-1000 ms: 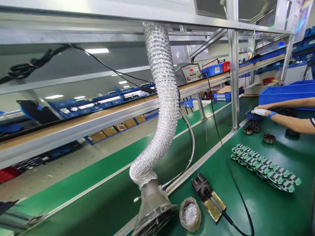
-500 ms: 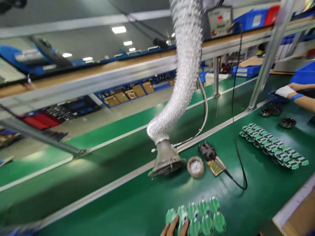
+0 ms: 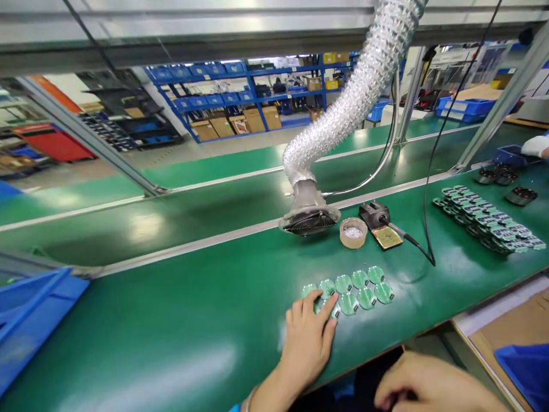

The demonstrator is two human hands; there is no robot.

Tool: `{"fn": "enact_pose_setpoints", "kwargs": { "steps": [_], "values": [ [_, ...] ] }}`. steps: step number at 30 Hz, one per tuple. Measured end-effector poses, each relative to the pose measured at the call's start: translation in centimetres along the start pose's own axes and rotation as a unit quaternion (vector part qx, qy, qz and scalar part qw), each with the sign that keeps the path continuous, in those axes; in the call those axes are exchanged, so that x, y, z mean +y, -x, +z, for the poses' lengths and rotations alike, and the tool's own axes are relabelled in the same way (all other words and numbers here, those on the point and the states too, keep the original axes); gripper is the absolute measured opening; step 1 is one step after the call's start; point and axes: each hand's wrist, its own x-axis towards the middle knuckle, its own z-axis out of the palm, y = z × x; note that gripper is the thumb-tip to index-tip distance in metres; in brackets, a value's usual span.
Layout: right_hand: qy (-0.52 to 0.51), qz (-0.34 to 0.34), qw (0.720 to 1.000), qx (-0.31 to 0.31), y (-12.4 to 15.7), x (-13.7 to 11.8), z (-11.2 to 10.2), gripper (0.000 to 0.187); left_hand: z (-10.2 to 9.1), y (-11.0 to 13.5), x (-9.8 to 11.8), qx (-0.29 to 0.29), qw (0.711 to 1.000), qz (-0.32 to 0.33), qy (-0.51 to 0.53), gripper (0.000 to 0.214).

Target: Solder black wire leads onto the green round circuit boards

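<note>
A panel of joined round green circuit boards [image 3: 366,297], set in two rows, lies on the green bench. My left hand [image 3: 306,337] rests on the panel's left end, its fingers spread and the fingertips touching the boards. It covers part of the nearest ones. Low at the right, beyond the bench's front edge, is my right hand [image 3: 422,380], slightly blurred. Its fingers curl inward, and whatever they may hold is hidden.
Behind the panel stand a fume extractor hood [image 3: 311,217] on a silver hose, a round container [image 3: 353,233] and a soldering iron stand [image 3: 377,220]. Stacked circuit panels [image 3: 489,220] lie right. A blue bin [image 3: 38,326] sits left. Another person's gloved hand [image 3: 535,146] is far right.
The view has tilted down, bringing more of my left hand and my right hand into sight. My left hand's fingers stay on the circuit panel.
</note>
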Motion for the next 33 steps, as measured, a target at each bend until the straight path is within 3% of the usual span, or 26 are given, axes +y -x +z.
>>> {"fn": "enact_pose_setpoints", "kwargs": {
  "steps": [2,4,6,9,11,13,17,18,20,22,24,26,28,30,33],
  "values": [
    [0.021,0.007,1.0,0.017,-0.4,0.8,-3.3,0.024,0.1,-0.1,-0.3,0.019,0.999,-0.014,0.042,0.056],
    [0.095,0.003,0.988,0.118,-1.8,1.7,-6.1,0.024,-0.1,-0.6,-0.8,0.029,0.997,-0.044,0.064,0.073],
    [0.183,-0.042,0.966,0.178,-3.9,2.7,-8.0,0.028,-0.6,-1.6,-1.3,-0.005,0.995,-0.082,0.051,0.086],
    [0.287,-0.038,0.943,0.164,-7.0,4.0,-8.8,0.075,-2.0,-3.5,-2.1,-0.093,0.991,-0.083,0.047,0.082],
    [0.308,-0.002,0.94,0.144,-8.2,4.6,-8.7,0.092,-2.9,-4.5,-2.5,-0.122,0.987,-0.06,0.084,0.069],
    [0.296,0.003,0.945,0.137,-8.6,4.8,-8.4,0.085,-3.9,-5.5,-2.4,-0.148,0.981,-0.057,0.11,0.061],
    [0.28,-0.068,0.95,0.115,-8.7,4.3,-8.8,0.08,-5.4,-7.6,-1.2,-0.27,0.945,-0.079,0.165,0.08],
    [0.287,-0.095,0.947,0.111,-8.7,4.0,-8.9,0.08,-5.5,-8.2,-0.7,-0.293,0.939,-0.061,0.17,0.073],
    [0.31,-0.145,0.932,0.124,-8.7,3.6,-9.1,0.074,-5.2,-9.0,0.2,-0.311,0.936,-0.009,0.165,0.037],
    [0.322,-0.177,0.907,0.208,-8.7,3.2,-8.8,0.059,-4.4,-9.1,1.0,-0.287,0.933,-0.012,0.217,0.031],
    [0.266,-0.142,0.88,0.366,-8.6,2.9,-7.7,0.051,-3.3,-8.4,1.5,-0.205,0.91,-0.073,0.354,0.035],
    [0.073,-0.055,0.886,0.455,-8.9,2.6,-5.8,0.043,-2.4,-7.4,2.0,-0.112,0.85,-0.14,0.495,0.042],
    [-0.178,0.022,0.892,0.415,-9.6,2.3,-3.8,0.049,-1.9,-6.5,2.6,-0.058,0.789,-0.207,0.576,0.053],
    [-0.355,0.06,0.864,0.351,-10.6,1.8,-2.1,0.055,-1.6,-5.7,3.1,-0.04,0.749,-0.262,0.607,0.061],
    [-0.448,0.05,0.819,0.355,-11.9,1.2,-0.9,0.054,-1.3,-5.2,3.6,-0.035,0.728,-0.274,0.627,0.061]
  ]
}}
